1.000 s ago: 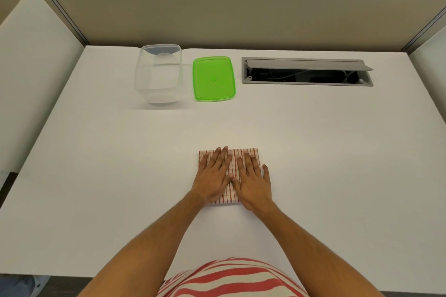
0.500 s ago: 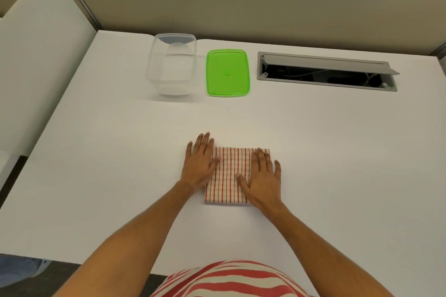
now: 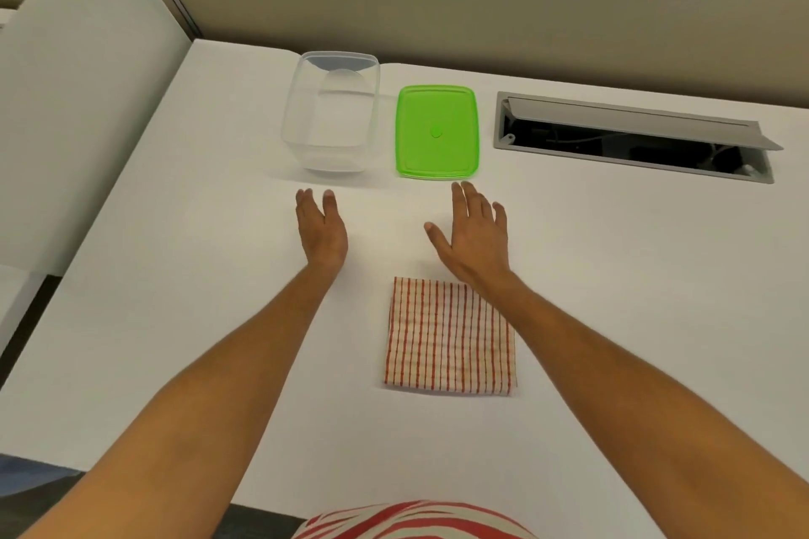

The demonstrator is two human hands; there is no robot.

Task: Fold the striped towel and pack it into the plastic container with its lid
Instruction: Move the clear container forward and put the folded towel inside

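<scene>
The striped towel (image 3: 450, 337), red lines on cream, lies folded into a small square on the white table, nothing touching it. The clear plastic container (image 3: 332, 112) stands upright and empty at the back, with its green lid (image 3: 436, 131) flat on the table just to its right. My left hand (image 3: 320, 228) hovers open in front of the container, fingers apart. My right hand (image 3: 475, 232) hovers open just short of the lid's near edge, beyond the towel. Neither hand holds anything.
A grey cable hatch (image 3: 634, 136) with its flap raised is set into the table (image 3: 175, 276) at the back right. A beige partition wall runs behind the table and a white side panel (image 3: 79, 101) stands at the left.
Both hands have lifted off the folded towel and moved forward toward the container and lid. The towel stays where it lay. The camera has tilted and shifted closer.
</scene>
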